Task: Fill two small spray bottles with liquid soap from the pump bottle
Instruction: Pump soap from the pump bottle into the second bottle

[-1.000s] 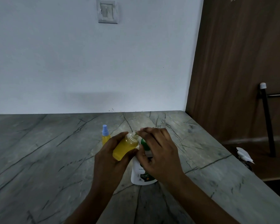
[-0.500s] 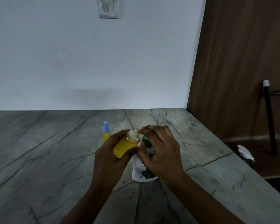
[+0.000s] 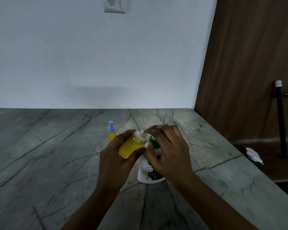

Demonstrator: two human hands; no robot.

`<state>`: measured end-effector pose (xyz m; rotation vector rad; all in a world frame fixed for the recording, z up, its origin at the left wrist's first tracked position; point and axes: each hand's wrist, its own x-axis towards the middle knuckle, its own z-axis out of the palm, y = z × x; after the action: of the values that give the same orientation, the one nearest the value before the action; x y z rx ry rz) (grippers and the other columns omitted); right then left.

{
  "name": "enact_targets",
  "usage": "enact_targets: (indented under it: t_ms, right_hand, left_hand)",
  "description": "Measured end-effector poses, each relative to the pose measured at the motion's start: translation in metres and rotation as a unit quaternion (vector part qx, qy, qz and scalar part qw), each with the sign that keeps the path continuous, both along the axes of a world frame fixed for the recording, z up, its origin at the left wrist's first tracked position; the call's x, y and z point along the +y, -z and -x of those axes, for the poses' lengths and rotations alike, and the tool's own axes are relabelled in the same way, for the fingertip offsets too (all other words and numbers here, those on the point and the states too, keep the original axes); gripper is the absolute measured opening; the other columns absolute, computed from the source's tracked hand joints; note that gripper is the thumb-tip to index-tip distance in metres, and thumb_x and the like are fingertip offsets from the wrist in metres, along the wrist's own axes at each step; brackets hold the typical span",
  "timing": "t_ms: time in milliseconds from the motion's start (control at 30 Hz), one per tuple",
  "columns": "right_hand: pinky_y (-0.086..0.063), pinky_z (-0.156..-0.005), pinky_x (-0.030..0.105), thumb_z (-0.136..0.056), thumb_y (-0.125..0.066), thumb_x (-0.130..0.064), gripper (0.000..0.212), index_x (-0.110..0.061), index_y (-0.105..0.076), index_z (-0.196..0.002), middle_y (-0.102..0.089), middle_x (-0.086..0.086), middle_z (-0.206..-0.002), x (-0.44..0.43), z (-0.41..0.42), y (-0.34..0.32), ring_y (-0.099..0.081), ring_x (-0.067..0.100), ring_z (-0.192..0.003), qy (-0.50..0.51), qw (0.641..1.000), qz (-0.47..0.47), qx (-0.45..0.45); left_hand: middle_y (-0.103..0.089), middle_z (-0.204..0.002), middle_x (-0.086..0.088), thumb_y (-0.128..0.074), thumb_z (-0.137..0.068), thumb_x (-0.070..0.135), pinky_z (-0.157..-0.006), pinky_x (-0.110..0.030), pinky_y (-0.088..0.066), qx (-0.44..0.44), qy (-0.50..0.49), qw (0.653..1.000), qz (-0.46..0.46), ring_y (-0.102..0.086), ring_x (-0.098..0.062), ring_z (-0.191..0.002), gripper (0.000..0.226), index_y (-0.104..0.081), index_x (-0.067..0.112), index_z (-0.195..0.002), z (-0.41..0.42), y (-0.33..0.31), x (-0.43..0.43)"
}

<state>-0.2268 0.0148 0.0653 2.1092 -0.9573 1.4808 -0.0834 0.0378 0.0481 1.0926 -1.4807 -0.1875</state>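
My left hand (image 3: 113,156) grips a small uncapped bottle (image 3: 131,146) of yellow liquid, tilted with its threaded neck pointing up and right. The neck sits against the green pump head (image 3: 152,141) of the white pump bottle (image 3: 146,173), which stands on the grey marble counter (image 3: 40,155). My right hand (image 3: 168,151) is curled over the pump head, with fingertips above the small bottle's mouth and the thumb by the nozzle. A second small spray bottle (image 3: 111,132), yellow with a blue spray cap, stands upright just behind my left hand.
The counter ends at a white wall behind and drops off along its right edge. Beyond that edge are a brown wooden panel (image 3: 248,63), a black pole with a white cap (image 3: 281,122) and a white scrap (image 3: 253,155) on the floor. A wall switch (image 3: 114,4) is overhead.
Both hands keep their hold, with the small bottle's neck staying at the pump nozzle. Only the view has shifted slightly upward.
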Motion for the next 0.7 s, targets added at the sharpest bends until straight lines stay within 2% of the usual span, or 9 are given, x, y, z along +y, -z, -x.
enact_targets:
  t_ms: [233,400,700]
  right_hand:
    - [-0.037,-0.079,0.018,-0.079,-0.052,-0.02,0.032,-0.002,-0.07,-0.099,-0.065,0.009,-0.097,0.0016,0.0006,-0.0007,-0.049,0.016,-0.092,-0.011,1.0,0.005,0.005]
    - [-0.037,-0.078,0.016,-0.08,-0.053,-0.02,0.031,-0.002,-0.07,-0.098,-0.066,0.009,-0.097,0.0006,0.0,-0.0015,-0.05,0.015,-0.092,-0.007,1.0,0.004,-0.002]
    - [-0.032,-0.077,0.011,-0.078,-0.055,-0.02,0.028,-0.005,-0.07,-0.096,-0.066,0.006,-0.097,0.001,-0.0031,0.0043,-0.05,0.014,-0.091,0.003,1.0,-0.005,-0.014]
  left_hand:
    - [-0.064,-0.096,0.021,-0.071,-0.07,0.035,-0.07,-0.003,-0.042,-0.001,0.002,1.0,0.003,-0.06,0.009,-0.087,0.044,-0.063,0.02,-0.111,0.0035,-0.0024,0.0025]
    - [-0.065,-0.094,0.02,-0.073,-0.07,0.032,-0.07,-0.003,-0.043,0.006,0.007,1.0,0.0,-0.061,0.008,-0.086,0.044,-0.063,0.02,-0.111,0.0032,-0.0021,0.002]
    - [-0.066,-0.098,0.015,-0.07,-0.067,0.042,-0.071,-0.008,-0.047,0.008,0.0,1.0,-0.014,-0.062,0.003,-0.088,0.051,-0.062,0.022,-0.114,-0.001,0.0047,-0.0004]
